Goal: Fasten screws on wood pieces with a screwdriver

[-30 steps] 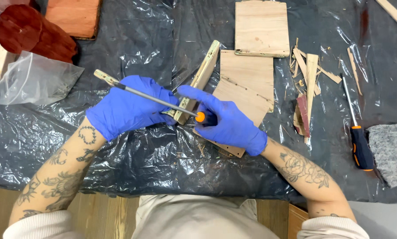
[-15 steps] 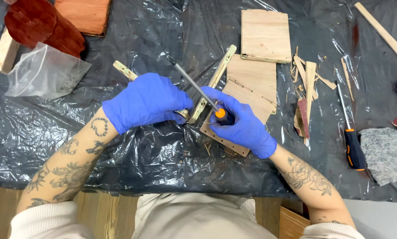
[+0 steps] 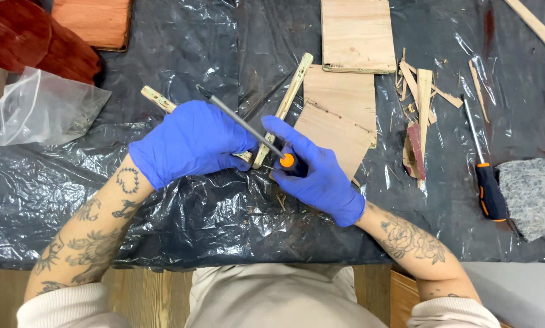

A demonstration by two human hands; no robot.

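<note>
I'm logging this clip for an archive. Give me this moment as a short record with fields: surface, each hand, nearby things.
surface: black plastic sheet
left hand: blue-gloved left hand grips a thin wooden strip
right hand: blue-gloved right hand holds an orange-handled screwdriver, shaft pointing up-left
by the hands: second wooden strip, plywood pieces
right side: spare screwdriver, grey stone
left side: clear plastic bag

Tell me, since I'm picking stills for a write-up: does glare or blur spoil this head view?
Head view: sharp throughout; the black plastic sheet throws many small white glints, none over the work; the left hand, right hand and screwdriver shaft read crisply; shadows are soft.
</note>
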